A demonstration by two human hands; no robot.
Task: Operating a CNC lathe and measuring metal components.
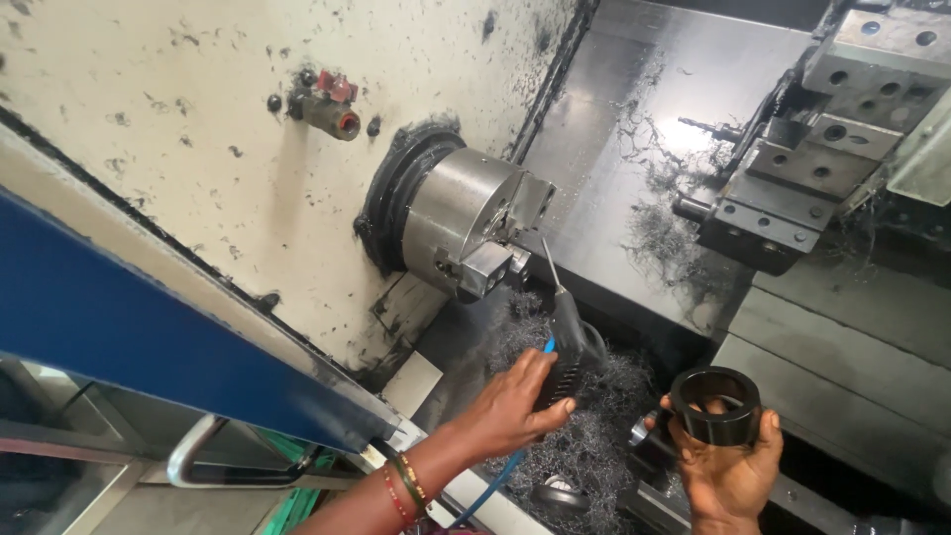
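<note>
My left hand (515,404) grips a black air blow gun (567,342) with a thin metal nozzle that points up at the jaws of the steel lathe chuck (466,213). A blue hose (500,476) runs from the gun down past my wrist, which wears red and gold bangles. My right hand (731,474) holds a dark metal ring (715,404) upright, low at the right, apart from the chuck. The chuck's jaws appear to hold nothing.
A grey tool turret (812,149) with bolt holes stands at the upper right. Tangled metal swarf (584,436) fills the bed below the chuck. A red-handled valve (332,107) sticks out of the stained cream wall. The blue machine door (129,327) borders the left.
</note>
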